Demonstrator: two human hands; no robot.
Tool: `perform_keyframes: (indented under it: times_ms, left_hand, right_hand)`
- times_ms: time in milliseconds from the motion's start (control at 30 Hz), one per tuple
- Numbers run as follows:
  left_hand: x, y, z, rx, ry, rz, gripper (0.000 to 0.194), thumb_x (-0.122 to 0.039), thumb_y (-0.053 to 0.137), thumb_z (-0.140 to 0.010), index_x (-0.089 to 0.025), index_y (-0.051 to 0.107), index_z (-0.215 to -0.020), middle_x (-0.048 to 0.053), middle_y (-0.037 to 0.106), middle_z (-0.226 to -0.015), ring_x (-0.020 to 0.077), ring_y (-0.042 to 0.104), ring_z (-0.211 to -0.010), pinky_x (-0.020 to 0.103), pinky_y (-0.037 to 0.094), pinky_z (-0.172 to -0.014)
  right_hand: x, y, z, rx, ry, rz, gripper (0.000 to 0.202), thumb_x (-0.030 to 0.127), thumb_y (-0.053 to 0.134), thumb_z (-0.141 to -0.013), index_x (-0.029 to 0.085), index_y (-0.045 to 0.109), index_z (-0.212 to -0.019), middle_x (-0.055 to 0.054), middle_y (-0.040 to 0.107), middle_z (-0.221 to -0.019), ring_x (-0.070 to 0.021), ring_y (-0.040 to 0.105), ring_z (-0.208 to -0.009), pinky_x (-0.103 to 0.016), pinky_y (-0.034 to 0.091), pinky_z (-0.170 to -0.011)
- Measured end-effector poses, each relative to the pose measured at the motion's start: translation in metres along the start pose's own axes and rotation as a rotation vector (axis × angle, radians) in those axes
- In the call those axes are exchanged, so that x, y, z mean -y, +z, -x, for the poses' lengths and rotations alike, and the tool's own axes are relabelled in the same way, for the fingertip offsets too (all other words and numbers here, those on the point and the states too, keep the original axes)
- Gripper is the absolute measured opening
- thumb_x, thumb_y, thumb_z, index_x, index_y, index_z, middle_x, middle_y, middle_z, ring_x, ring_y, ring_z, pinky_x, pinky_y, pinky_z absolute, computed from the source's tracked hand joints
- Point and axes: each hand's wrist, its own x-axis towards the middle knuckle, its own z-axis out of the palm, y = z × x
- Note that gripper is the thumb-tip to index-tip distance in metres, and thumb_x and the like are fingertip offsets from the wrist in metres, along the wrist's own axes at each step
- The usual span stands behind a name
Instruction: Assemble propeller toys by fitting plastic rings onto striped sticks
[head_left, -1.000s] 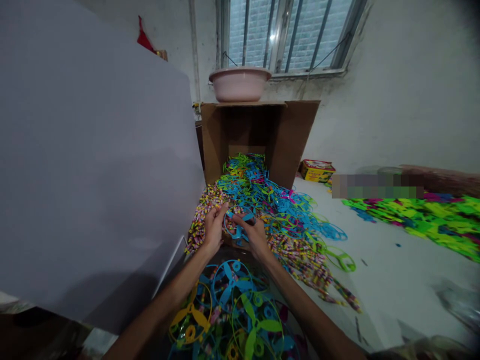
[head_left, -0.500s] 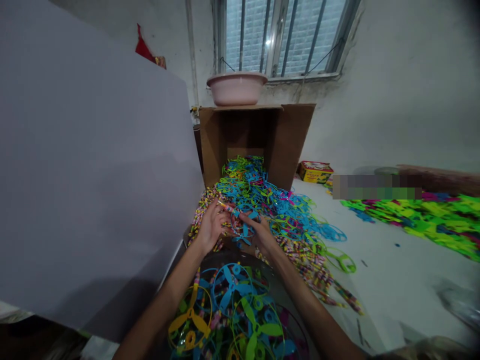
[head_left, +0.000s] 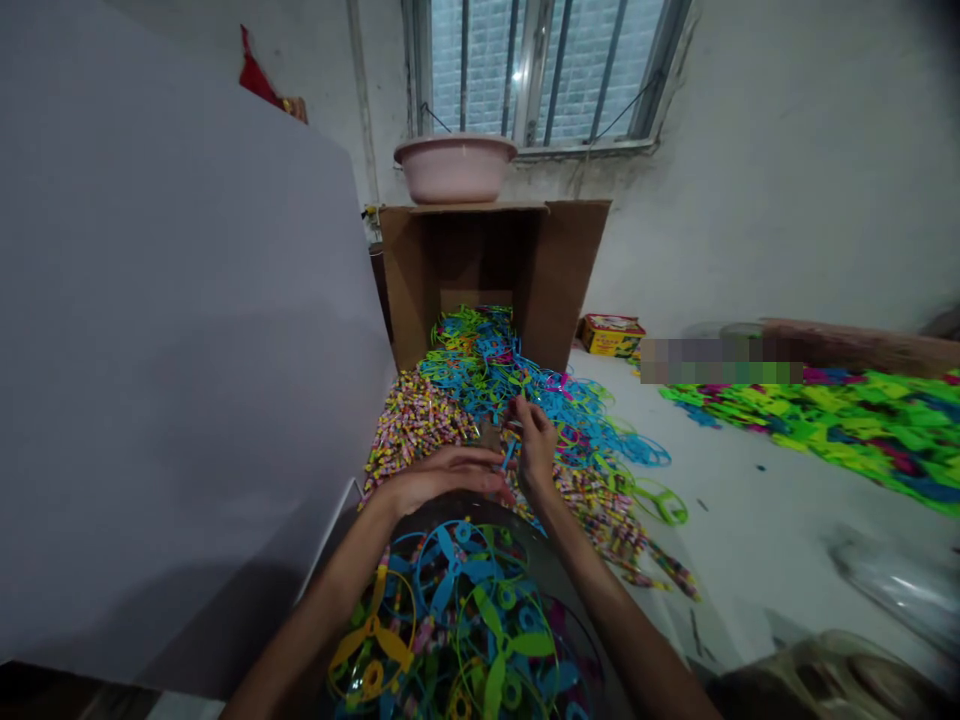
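Note:
My left hand (head_left: pixel 454 477) reaches in from the left, palm down, its long fingers nearly straight and closed about a blue plastic propeller (head_left: pixel 509 457) seen almost edge-on. Beside it, my right hand (head_left: pixel 537 446) is upright with fingers curled in a pinch; what they hold is hidden. Below both hands a dark tub (head_left: pixel 577 590) holds ringed propellers in blue, green and orange, with striped sticks among them. Just beyond the hands lie a heap of striped pink-and-yellow sticks (head_left: pixel 412 425) and a heap of blue and green propellers (head_left: pixel 480 350).
A cardboard box (head_left: pixel 574 280) lies on its side, open towards me, with a pink basin (head_left: pixel 456 170) on top. A pale panel (head_left: pixel 187 350) stands close on the left. At right are a yellow-red box (head_left: pixel 613 337), a pile of bright flat pieces (head_left: pixel 847 420) and clear plastic (head_left: pixel 900 580).
The striped stick and blue propeller were clearly visible between my hands; now the propeller is turned edge-on. My left hand has lowered and flattened, and my right hand has risen upright. The view shifted slightly.

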Motion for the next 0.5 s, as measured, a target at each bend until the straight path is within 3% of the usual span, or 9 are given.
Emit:
perform_keyframes:
  times_ms: [133,300,367,500]
  left_hand:
    - [-0.003,-0.001,-0.004,-0.222,0.179,-0.057,0.045,-0.036,0.082,-0.071,-0.020,0.073,-0.113,0.013,0.075,-0.100,0.0261,0.070,-0.092,0.038,0.052,-0.081]
    - [-0.018,-0.004,-0.005,-0.441,0.412,-0.076,0.046,-0.034,0.080,-0.071,-0.014,0.074,-0.112,0.013,0.074,-0.101,0.0262,0.069,-0.093,0.041,0.052,-0.087]
    - [-0.029,-0.002,0.005,-0.394,0.376,-0.150,0.047,-0.032,0.081,-0.069,-0.015,0.074,-0.113,0.012,0.075,-0.100,0.0269,0.069,-0.094,0.040,0.052,-0.085]
    - [-0.055,0.012,0.043,-0.165,0.111,-0.511,0.055,-0.024,0.088,-0.054,-0.024,0.077,-0.108,0.007,0.077,-0.098,0.0266,0.071,-0.085,0.031,0.052,-0.069]
  right_hand:
    - [-0.006,-0.006,-0.004,-0.079,-0.023,0.008,0.044,0.064,0.058,-0.077,0.021,0.063,-0.081,-0.004,0.068,-0.085,-0.0188,0.060,-0.079,-0.030,0.047,-0.073]
    - [-0.016,-0.006,-0.005,0.023,0.023,0.136,0.046,0.064,0.057,-0.075,0.020,0.065,-0.083,-0.005,0.070,-0.086,-0.0199,0.063,-0.080,-0.028,0.048,-0.068]
    - [-0.020,-0.006,-0.008,0.085,0.038,0.232,0.046,0.063,0.054,-0.077,0.020,0.067,-0.084,-0.006,0.072,-0.089,-0.0202,0.065,-0.081,-0.028,0.049,-0.067]
    - [-0.028,-0.004,-0.015,0.249,0.050,0.529,0.039,0.051,0.051,-0.083,0.018,0.070,-0.087,-0.007,0.074,-0.089,-0.0207,0.067,-0.081,-0.030,0.050,-0.071]
